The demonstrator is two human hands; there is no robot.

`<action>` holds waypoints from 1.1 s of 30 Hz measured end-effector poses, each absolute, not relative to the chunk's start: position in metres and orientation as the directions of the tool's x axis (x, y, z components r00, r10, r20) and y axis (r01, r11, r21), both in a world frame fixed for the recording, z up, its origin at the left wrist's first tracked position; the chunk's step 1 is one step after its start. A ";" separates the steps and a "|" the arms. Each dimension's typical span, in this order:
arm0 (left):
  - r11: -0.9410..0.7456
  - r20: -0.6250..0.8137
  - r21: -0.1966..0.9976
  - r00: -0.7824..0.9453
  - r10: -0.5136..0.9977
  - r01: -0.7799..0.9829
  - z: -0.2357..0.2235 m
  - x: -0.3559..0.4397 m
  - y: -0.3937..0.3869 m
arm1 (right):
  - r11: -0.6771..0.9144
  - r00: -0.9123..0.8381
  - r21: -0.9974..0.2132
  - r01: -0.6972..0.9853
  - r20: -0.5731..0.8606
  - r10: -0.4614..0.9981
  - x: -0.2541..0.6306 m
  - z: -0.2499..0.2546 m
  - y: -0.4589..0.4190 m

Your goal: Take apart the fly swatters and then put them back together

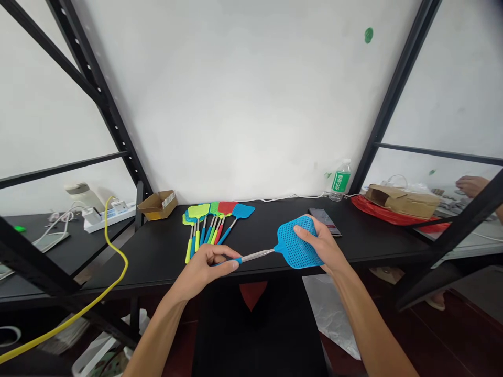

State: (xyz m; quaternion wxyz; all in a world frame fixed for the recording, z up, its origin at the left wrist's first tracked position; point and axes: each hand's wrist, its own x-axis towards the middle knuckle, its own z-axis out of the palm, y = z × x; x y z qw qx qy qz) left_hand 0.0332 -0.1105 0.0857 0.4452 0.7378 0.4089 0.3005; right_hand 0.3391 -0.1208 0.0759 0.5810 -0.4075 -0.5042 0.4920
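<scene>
A blue fly swatter [301, 245] with a square perforated head and a silver metal shaft is held over the front edge of the black desk. Its handle end is gripped by my left hand [210, 267], with the thumb and fingers closed around it; most of the handle is hidden. My right hand [324, 243] pinches the head, thumb on top and the other fingers behind. Behind my left hand, a fan-shaped row of several swatters in yellow-green, blue, green and a red swatter [227, 208] lies on the desk.
An open cardboard box [157, 205] stands back left. At the back right are a water bottle [341, 180] and a phone [325, 222]. Black metal posts frame both sides. A yellow cable [124, 267] hangs at left. Another person's hand [471, 186] shows far right.
</scene>
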 end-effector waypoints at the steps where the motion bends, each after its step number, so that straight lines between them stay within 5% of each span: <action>1: -0.264 0.080 0.909 0.487 0.870 0.322 0.084 0.033 -0.109 | 0.176 0.002 -0.967 -0.185 0.178 0.984 0.337 0.075 -0.119; 6: -0.221 0.077 0.943 0.483 0.872 0.249 0.078 0.022 -0.096 | 0.120 -0.031 -0.976 -0.181 0.127 0.991 0.340 0.069 -0.110; 15: -0.184 0.170 0.981 0.191 0.967 0.059 0.079 0.025 -0.090 | 0.122 -0.095 -0.992 -0.041 0.125 0.988 0.354 0.068 -0.108; 26: -0.512 0.368 0.822 0.455 0.811 0.248 0.074 0.072 -0.128 | 0.090 -0.389 -0.992 0.087 0.049 0.920 0.331 0.057 -0.109; 33: -0.546 0.170 0.765 0.711 0.683 0.342 0.067 0.095 -0.144 | 0.122 -0.420 -0.988 0.095 0.072 0.905 0.323 0.051 -0.105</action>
